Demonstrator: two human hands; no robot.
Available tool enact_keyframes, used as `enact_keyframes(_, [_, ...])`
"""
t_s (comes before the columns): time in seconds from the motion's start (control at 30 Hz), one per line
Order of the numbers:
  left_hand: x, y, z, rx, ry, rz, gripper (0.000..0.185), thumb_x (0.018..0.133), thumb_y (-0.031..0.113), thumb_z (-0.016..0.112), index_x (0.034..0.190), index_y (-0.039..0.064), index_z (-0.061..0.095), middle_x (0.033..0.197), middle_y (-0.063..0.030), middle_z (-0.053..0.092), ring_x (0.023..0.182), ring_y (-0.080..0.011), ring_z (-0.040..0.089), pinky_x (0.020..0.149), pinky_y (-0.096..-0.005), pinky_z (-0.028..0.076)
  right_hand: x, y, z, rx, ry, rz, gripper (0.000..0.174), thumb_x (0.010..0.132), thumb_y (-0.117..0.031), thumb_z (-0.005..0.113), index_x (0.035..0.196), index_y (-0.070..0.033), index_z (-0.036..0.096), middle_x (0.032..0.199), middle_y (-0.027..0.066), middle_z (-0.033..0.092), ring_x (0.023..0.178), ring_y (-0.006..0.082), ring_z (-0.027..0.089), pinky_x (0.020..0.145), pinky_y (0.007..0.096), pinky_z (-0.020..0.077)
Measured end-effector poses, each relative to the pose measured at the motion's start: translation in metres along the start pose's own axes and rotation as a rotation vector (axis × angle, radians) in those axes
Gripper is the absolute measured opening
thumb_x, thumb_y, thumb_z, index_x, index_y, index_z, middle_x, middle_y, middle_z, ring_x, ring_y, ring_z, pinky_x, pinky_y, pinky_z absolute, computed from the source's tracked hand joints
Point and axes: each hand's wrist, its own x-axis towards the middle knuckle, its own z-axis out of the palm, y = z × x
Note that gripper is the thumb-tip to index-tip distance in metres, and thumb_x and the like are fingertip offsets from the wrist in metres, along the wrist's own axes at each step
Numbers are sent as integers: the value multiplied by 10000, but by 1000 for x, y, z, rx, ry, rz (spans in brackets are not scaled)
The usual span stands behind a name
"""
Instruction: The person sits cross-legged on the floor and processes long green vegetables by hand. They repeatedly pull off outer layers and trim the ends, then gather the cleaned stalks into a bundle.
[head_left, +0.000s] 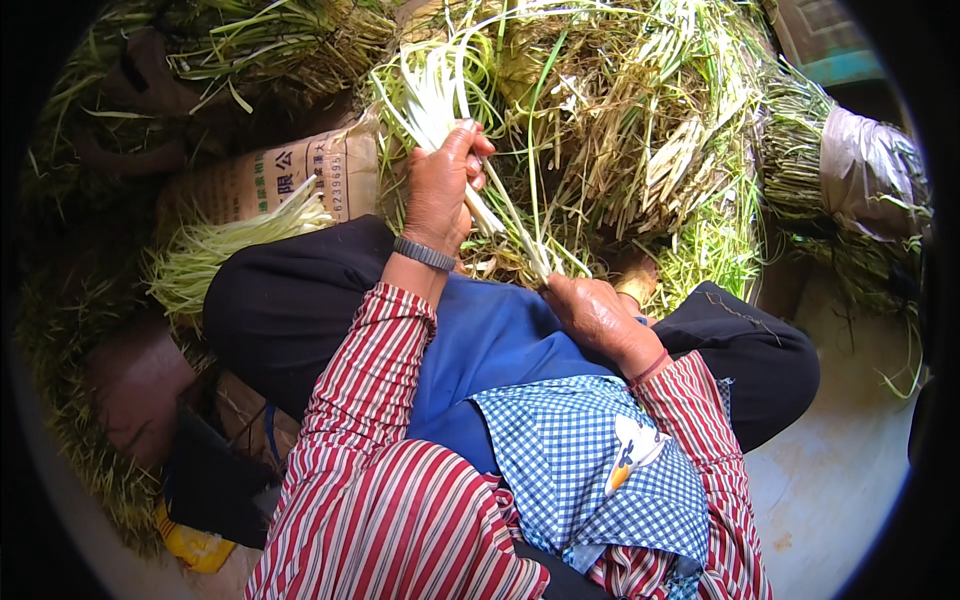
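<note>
My left hand, with a grey banded bracelet or watch strap at its wrist, is closed around a bunch of pale stalks, whose leaves curl beyond the knuckles. Below and to the right, my right hand pinches the white lower ends of a few long green stalks that run up beside the left hand. Both hands are above my lap, over a blue apron. Beside my left knee lies a pile of pale trimmed stalks. In front of me is a large heap of stalks with dry, brown leaves.
A printed woven sack lies beyond the pale pile. More leafy bundles are at the upper left. On the right, a bundle of stalks is partly wrapped in whitish plastic. A yellow packet lies at the lower left.
</note>
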Motion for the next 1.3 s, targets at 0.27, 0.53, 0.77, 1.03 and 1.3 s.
enact_keyframes(0.27, [1, 20, -2, -60, 24, 27, 123, 963, 97, 601, 1019, -10, 621, 793, -50, 641, 563, -47, 470, 467, -203, 393, -7, 66, 31, -418, -379, 296, 224, 828, -143, 552, 924, -71, 740, 950, 195, 717, 891, 376, 699, 779, 440, 556])
enact_keyframes(0.53, [-27, -5, -7, -19, -102, -156, 217, 994, 156, 573, 1124, -14, 604, 905, -89, 673, 604, -44, 475, 497, -192, 399, 17, -8, -29, 796, -22, 105, 217, 954, -206, 636, 1062, -22, 670, 800, 17, 650, 559, 69, 533, 496, 238, 445])
enact_keyframes(0.77, [-69, -33, -11, 210, -200, -242, 314, 996, 237, 591, 1224, 23, 617, 1092, -34, 678, 836, -66, 561, 688, -219, 498, 14, -11, -3, 809, -214, 22, 240, 967, -236, 606, 901, -19, 683, 683, 28, 608, 585, 103, 555, 554, 280, 461])
enact_keyframes(1.03, [-96, -38, -10, -4, -320, -464, 440, 991, 191, 614, 1356, -26, 502, 1136, -116, 657, 691, -55, 568, 615, -172, 510, 1, -1, -8, 483, -207, -88, 243, 924, -242, 641, 1022, -28, 703, 880, 184, 702, 815, 313, 688, 759, 391, 527])
enact_keyframes(1.3, [-86, -35, -9, 116, -304, -461, 423, 974, 126, 632, 1346, -32, 510, 1130, -91, 676, 609, -11, 486, 532, -127, 433, 1, 64, -8, -364, -206, 419, 490, 897, -485, 625, 1018, -14, 685, 952, 226, 704, 944, 390, 677, 810, 464, 526])
